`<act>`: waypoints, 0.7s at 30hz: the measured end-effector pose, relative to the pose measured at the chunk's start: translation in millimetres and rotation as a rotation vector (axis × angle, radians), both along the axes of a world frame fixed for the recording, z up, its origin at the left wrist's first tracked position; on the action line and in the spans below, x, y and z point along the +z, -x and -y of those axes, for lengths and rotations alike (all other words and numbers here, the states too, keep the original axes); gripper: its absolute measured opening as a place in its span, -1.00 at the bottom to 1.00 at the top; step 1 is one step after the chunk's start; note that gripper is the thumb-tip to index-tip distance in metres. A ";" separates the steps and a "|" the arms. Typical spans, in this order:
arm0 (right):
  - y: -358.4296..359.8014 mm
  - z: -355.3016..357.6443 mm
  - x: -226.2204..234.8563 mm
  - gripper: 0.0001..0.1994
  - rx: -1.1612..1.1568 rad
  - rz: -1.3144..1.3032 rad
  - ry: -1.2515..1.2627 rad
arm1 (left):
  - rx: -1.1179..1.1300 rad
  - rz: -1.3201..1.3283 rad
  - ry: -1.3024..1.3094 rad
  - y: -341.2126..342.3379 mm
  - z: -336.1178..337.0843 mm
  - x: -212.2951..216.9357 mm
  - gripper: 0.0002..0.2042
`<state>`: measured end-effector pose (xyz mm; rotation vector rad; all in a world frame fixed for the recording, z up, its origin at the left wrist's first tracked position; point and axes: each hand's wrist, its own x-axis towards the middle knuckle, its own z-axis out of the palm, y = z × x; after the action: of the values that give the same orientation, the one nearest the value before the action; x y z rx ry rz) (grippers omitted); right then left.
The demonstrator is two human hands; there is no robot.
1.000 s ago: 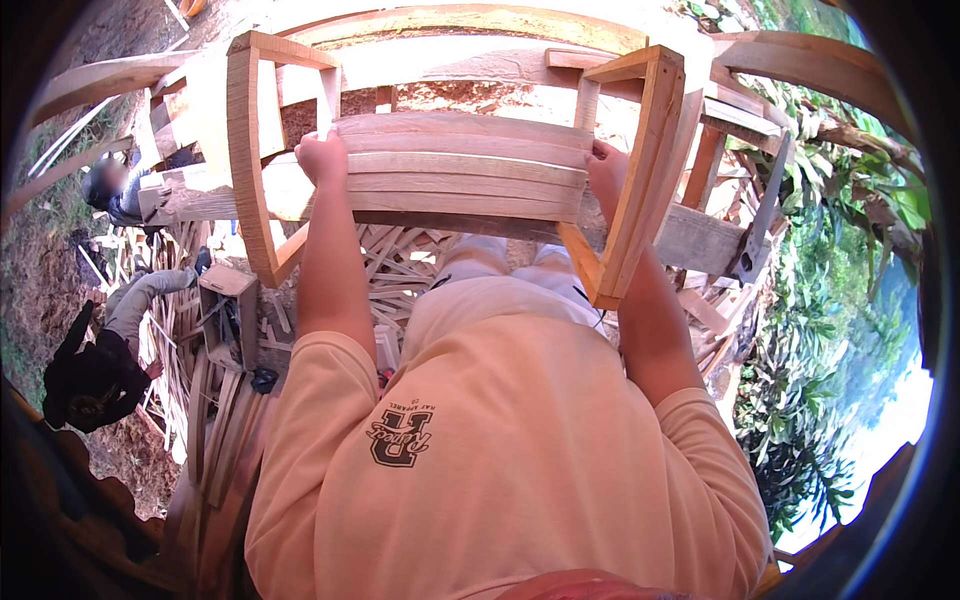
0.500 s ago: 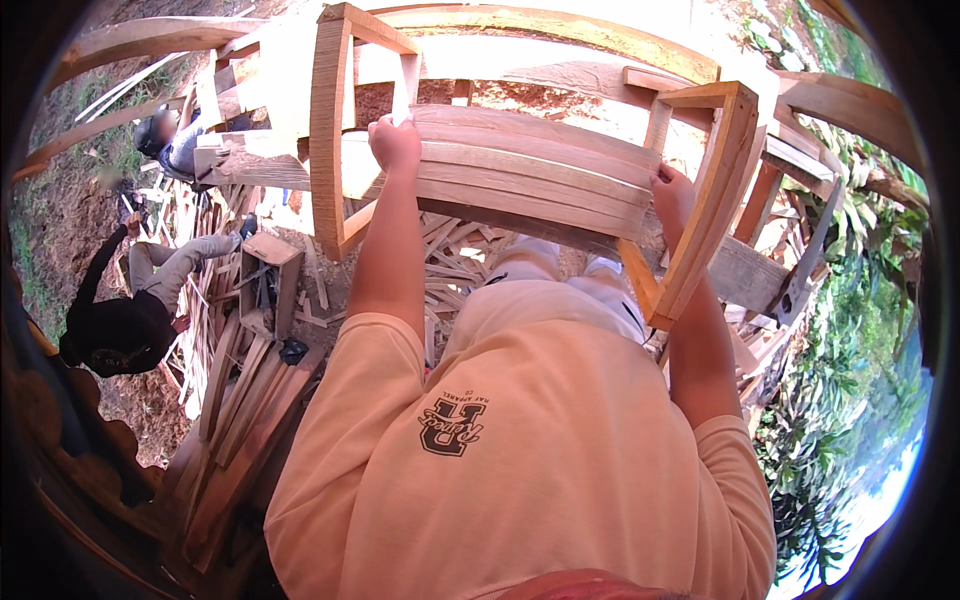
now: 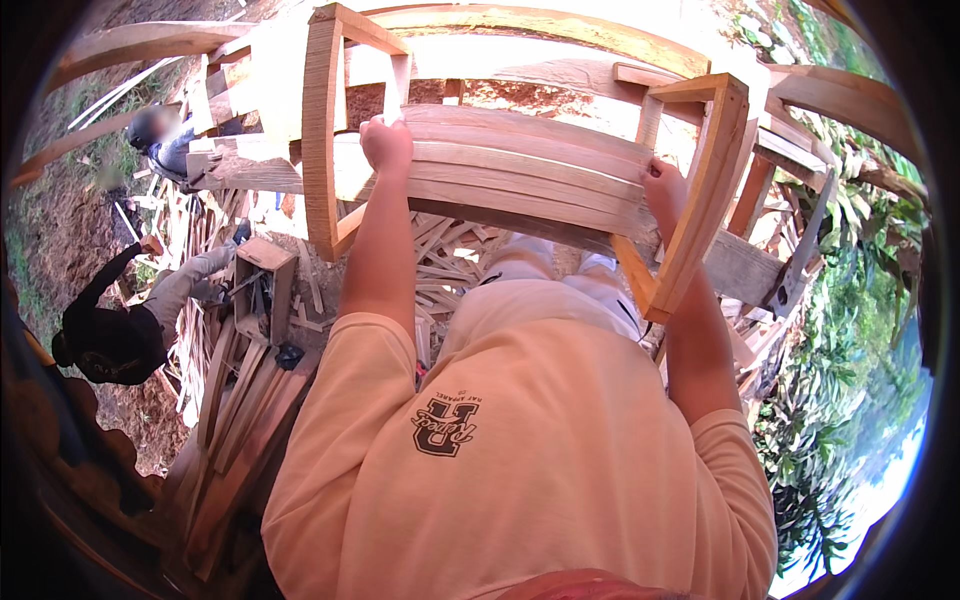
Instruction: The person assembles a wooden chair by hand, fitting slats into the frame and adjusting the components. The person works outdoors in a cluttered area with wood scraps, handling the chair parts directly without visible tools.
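Note:
Several pale wooden slats lie side by side in front of me, spanning two four-sided wooden frames. My left hand is closed at the slats' left end, just inside the left frame, thumb uppermost. At the opposite end, the fingers of my right hand are bent and pinched together on the slats' edge. My right forearm passes behind the right frame, which stands tilted. Exactly how the fingertips grip the wood is hidden.
A rough plank bench runs beneath the slats, with a handsaw at its right. Wood offcuts litter the ground. A wooden box and long boards are at left. Two people are there, one in black. Plants grow at right.
The slats and frames appear slightly further left, with both hands keeping their places on them. At left, the person in black has shifted an arm and leg.

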<state>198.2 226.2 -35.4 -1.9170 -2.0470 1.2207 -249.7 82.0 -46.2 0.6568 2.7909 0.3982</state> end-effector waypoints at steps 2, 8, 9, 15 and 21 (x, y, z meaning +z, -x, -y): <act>2.3 -0.3 2.7 -0.75 0.038 0.040 -0.037 | 0.006 -0.003 0.001 0.1 0.1 1.8 -0.67; -13.9 1.3 -29.4 -0.71 0.192 0.183 -0.247 | 0.007 -0.001 0.085 3.2 -8.3 -0.4 -0.66; -15.6 1.4 -32.3 -0.71 0.203 0.197 -0.256 | 0.046 0.052 0.106 8.8 -9.4 1.2 -0.63; -17.5 2.3 -34.4 -0.74 0.192 0.166 -0.258 | 0.164 0.111 0.263 -2.8 -36.2 20.8 -0.25; -16.6 2.6 -40.4 -0.74 0.181 0.184 -0.280 | 0.155 0.045 0.232 -7.9 -31.5 11.6 -0.25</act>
<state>214.8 223.6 -75.7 -1.8037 -2.3796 0.7543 -241.9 113.4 -34.5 0.3759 2.7947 0.1116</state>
